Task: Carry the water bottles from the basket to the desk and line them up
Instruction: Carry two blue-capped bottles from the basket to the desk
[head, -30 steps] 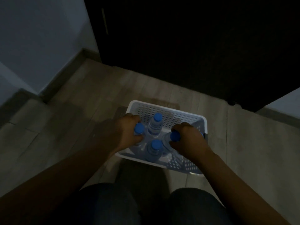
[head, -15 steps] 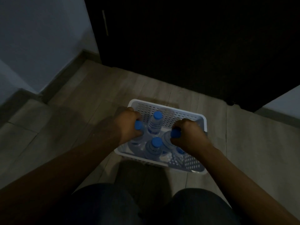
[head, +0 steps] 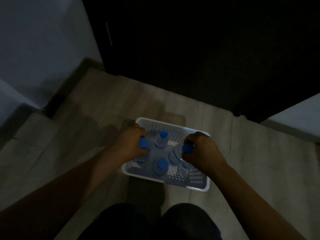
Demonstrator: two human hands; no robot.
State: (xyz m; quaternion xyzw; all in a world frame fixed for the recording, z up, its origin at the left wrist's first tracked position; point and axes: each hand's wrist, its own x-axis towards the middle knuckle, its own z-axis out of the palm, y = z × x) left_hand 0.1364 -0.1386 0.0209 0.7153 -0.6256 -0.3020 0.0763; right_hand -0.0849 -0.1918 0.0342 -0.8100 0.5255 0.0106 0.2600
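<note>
Water bottles [head: 162, 138] sit in the white basket [head: 173, 124] on the floor [head: 86, 135]. Left hand [head: 131, 146] wrapped round left bottle [head: 143, 142] at the neck, right hand [head: 202, 153] gripping right bottle [head: 187, 147] likewise. Others upright between them. Dark cabinet [head: 207, 49] behind.

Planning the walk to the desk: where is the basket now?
In the head view the basket sits on the floor at centre, ahead of the person's knees; the left hand and right hand grip bottles inside it.

White perforated basket [head: 174, 125] sitting on floor [head: 83, 135]. Clear, blue-capped bottles standing inside: left bottle [head: 143, 143] and right bottle [head: 187, 147] being gripped near caps; far bottle [head: 163, 136], near bottle [head: 162, 166] untouched.
</note>
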